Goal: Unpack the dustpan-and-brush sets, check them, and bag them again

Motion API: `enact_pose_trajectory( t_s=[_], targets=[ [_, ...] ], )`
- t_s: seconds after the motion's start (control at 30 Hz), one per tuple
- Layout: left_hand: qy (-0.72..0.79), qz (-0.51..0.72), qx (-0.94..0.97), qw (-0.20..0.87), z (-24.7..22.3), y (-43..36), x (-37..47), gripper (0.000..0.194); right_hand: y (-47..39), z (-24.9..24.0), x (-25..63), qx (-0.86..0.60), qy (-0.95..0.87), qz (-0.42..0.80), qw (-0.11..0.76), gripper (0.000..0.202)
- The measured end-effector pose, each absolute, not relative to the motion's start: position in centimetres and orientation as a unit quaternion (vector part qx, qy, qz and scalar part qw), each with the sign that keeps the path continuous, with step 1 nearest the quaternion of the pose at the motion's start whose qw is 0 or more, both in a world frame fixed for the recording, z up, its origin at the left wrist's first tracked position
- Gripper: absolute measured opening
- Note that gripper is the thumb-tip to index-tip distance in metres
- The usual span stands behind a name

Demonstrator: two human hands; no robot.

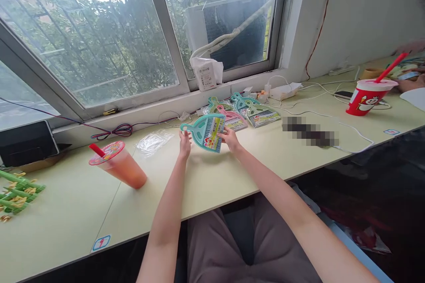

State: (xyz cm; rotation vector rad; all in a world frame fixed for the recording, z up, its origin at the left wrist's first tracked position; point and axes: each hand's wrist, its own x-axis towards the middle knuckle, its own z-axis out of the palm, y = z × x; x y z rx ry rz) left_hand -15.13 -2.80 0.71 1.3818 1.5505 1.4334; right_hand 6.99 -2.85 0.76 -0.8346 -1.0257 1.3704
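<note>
A teal dustpan-and-brush set [206, 132] with a printed label is held up over the table between my hands. My left hand [185, 143] grips its handle end at the left. At the other side, my right hand [230, 138] has its fingers closed on the label edge. Just behind lie more sets: a pink dustpan set [234, 120], partly covered by the held one, a green dustpan set [262, 113], another teal set [241, 100] and an olive-green one [215, 102]. Crumpled clear plastic [153, 142] rests left of my left hand.
An orange drink cup [124, 168] leans in view at left, near green sticks [18, 192] and a dark screen [26, 143]. At right are a red cup [368, 97], a blurred-out dark item [310, 131] and white cables [355, 128]. A tissue pack [206, 75] stands on the sill. Another person's hand [411, 83] shows far right.
</note>
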Motion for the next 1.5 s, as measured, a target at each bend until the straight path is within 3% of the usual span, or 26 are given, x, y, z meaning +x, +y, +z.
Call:
enact_pose_trajectory(
  t_s=[0.07,0.13,0.33,0.57,0.73,1.13,1.5],
  targets=[
    [0.69,0.511,0.499,0.118,0.4,-2.9,-17.1,0.078,-3.0,0.8,7.0,-0.359,-0.44,0.587,0.577,0.028],
    [0.751,0.45,0.483,0.019,0.1,-3.0,-19.2,0.074,-3.2,0.9,6.9,-0.361,-0.44,0.585,0.578,0.028],
    [0.791,0.307,0.529,0.029,0.3,-3.3,-21.5,0.029,-3.8,1.0,6.4,-0.374,-0.449,0.581,0.566,0.027],
    [0.814,0.268,0.515,-0.006,0.8,-4.0,-19.1,0.028,-4.1,0.8,6.2,-0.383,-0.457,0.589,0.545,0.028],
    [0.801,0.243,0.547,-0.017,0.9,-4.1,-19.2,0.008,-3.9,0.2,5.8,-0.413,-0.444,0.593,0.53,0.027],
    [0.672,0.378,0.621,-0.141,1.8,-4.4,-16.9,0.019,-3.3,0.5,6.6,-0.384,-0.438,0.624,0.521,0.026],
    [0.635,0.406,0.644,-0.13,1.8,-4.8,-16.0,0.015,-3.4,0.6,6.5,-0.393,-0.441,0.556,0.585,0.031]
  ],
)
